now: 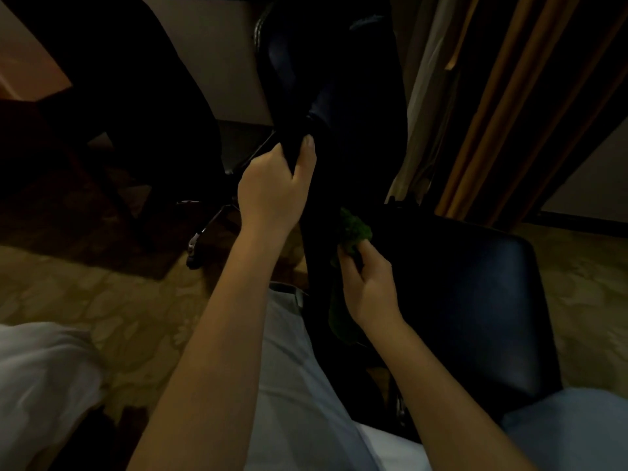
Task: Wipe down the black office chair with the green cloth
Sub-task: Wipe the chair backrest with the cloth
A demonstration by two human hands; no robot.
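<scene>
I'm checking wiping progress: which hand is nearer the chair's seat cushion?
Right. The right hand, holding the green cloth, is at the seat cushion near its back edge; the left hand is higher up, gripping the backrest by its side edge.

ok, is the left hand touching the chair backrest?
Touching. Head view: left hand grips the backrest edge of the black office chair, thumb in front, fingers curled behind.

I count two grips, the left grip (pixel 272 188) and the right grip (pixel 370 287), one green cloth (pixel 356 229), and two chairs: the black office chair (pixel 458 300) and a second dark chair (pixel 119 79) behind. I see one curtain (pixel 492 113) and one chrome caster (pixel 193 248).
</scene>
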